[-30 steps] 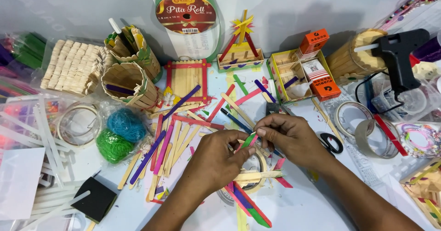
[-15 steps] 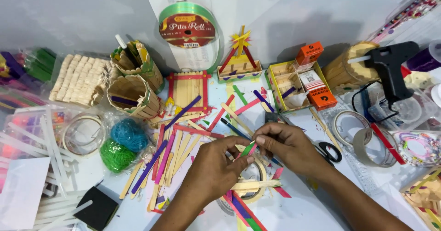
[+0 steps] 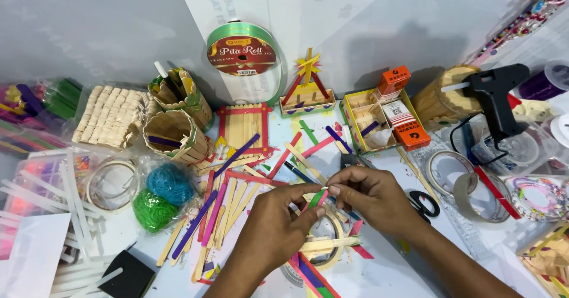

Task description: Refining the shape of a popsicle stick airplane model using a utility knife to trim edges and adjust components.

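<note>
My left hand [image 3: 278, 227] and my right hand [image 3: 376, 197] meet over the middle of a craft table. Together they pinch a small bundle of coloured ice-cream sticks [image 3: 317, 198], green and red among them, between thumbs and fingertips. Under the hands lies a tape ring [image 3: 323, 247] with plain sticks across it. A loose spread of coloured and plain sticks [image 3: 225, 206] lies just left of my left hand.
Stick-built cups [image 3: 175, 135], a red-framed stick panel [image 3: 243, 126], a small stick house [image 3: 307, 90], a ribbon roll [image 3: 243, 52], a yellow box [image 3: 370, 120], a black glue gun [image 3: 495, 96], scissors [image 3: 424, 203], tape rolls [image 3: 456, 179] and blue and green yarn [image 3: 160, 194] crowd the table.
The view has shifted slightly, so everything sits lower in frame. Both hands stay together on the sticks, with only small finger movements.
</note>
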